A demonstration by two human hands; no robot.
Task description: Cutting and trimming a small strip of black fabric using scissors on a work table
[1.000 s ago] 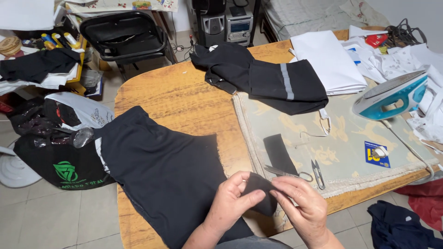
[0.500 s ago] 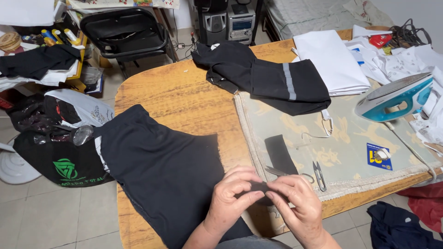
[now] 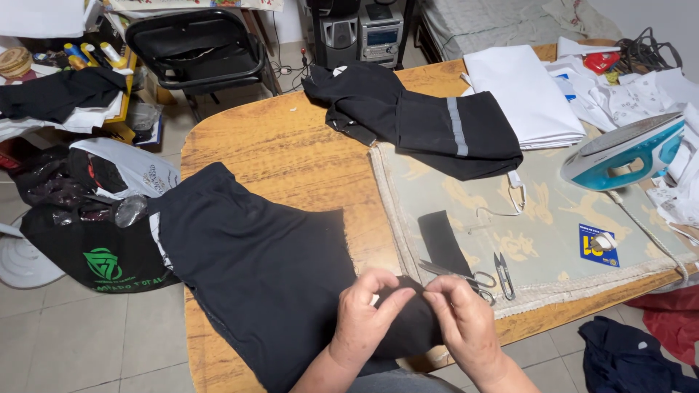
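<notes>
The fold of black cloth (image 3: 408, 320) pinched between the left hand (image 3: 368, 313) and right hand (image 3: 466, 327) is mostly covered by the fingers (image 3: 397, 300). Both forearms run off the bottom edge. The scissors (image 3: 455, 275) handles lie partly behind the right hand. The iron (image 3: 622, 153) is cut by the right edge. The blue card (image 3: 598, 244) print is too small to tell.

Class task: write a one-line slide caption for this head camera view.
Both hands, left hand and right hand, pinch a small black fabric piece beside scissors on a wooden table.
</notes>
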